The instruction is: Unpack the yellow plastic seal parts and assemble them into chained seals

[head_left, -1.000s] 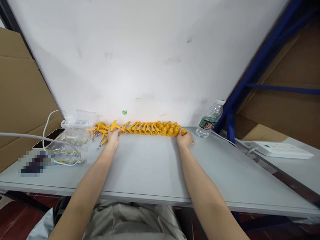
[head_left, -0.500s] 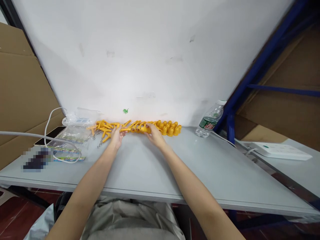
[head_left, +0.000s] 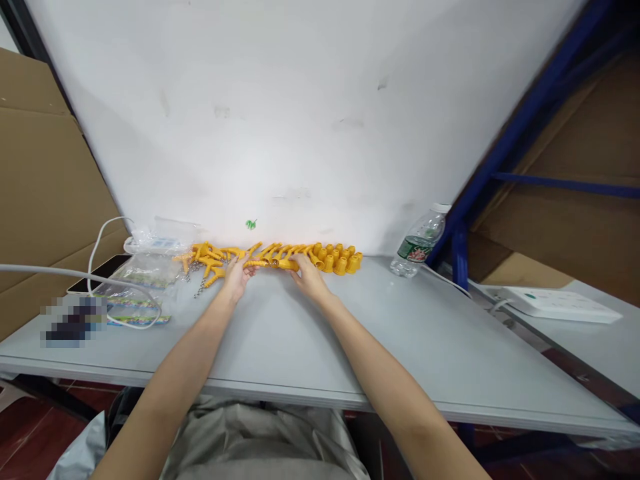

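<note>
My left hand [head_left: 239,277] is closed on a yellow ridged plastic piece [head_left: 256,263] that points to the right. Opposite it, my right hand [head_left: 309,277] grips a yellow plastic cup [head_left: 287,265] lying on its side, its mouth toward the left piece. A bit of metal chain shows between the two; whether they touch I cannot tell. Just behind my hands runs a slanting row of yellow pieces [head_left: 281,251]. Several upturned yellow cups [head_left: 341,265] stand right of my right hand. Left of my left hand lies a pile of yellow branched pieces [head_left: 215,272] with small chains.
A plastic bottle [head_left: 419,245] leans at the back right, near a white power strip [head_left: 560,304]. Clear plastic bags [head_left: 145,270], a phone [head_left: 103,272] and a white cable [head_left: 45,267] lie left. A white panel [head_left: 300,133] rises behind the table [head_left: 300,347].
The yellow cup in my right hand has turned so its open mouth faces left, and less chain shows between it and the left piece. My left hand has barely moved.
</note>
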`<state>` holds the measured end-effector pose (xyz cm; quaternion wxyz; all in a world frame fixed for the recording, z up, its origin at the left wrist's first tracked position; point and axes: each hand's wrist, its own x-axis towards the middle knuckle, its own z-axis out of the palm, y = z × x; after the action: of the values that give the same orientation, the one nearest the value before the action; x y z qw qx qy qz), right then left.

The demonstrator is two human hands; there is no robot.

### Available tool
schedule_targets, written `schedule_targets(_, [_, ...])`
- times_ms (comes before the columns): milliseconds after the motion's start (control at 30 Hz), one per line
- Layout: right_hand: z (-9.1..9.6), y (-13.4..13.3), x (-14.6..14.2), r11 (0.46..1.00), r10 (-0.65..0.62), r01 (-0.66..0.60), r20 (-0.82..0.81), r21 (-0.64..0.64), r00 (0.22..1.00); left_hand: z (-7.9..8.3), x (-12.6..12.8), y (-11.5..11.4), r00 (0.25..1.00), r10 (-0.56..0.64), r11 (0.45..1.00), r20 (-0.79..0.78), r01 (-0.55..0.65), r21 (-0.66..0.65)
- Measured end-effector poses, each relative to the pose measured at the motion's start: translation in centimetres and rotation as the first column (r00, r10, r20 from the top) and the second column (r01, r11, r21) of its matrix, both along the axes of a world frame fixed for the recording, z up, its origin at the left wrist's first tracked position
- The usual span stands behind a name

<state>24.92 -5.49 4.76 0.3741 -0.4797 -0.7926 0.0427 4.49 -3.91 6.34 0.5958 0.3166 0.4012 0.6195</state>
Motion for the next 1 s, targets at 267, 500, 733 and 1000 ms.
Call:
schedule_targets(267, [0.6,-0.1,0.1,0.998,0.033,-0.03,-0.054,0.055,0.998,-1.3,0.4,-0.9,0.841,0.067,0.944,-0.536,0.121,0.308])
schedule_targets(500, [0.5,0.4,0.5,0.997,0.079,-0.076,-0.154,0.026,0.985,-1.0,-1.6,-0.7,0.384,0.166,0.887,-0.908,0.345,0.309])
schedule_targets(733, [0.9,0.5,1.2,0.974,0.146,-0.196,-0.351,-0.113,0.925,0.6,-1.8,-1.4,0.041,0.22,0.94,-0.975,0.258,0.223])
schedule_targets(1000, [2.1,-0.7,0.1,0.884,-0.086,-0.16,-0.488,-0.44,0.868,1.1,-1.2,-1.9,-0.055,0.251,0.936,-0.966,0.269,0.228])
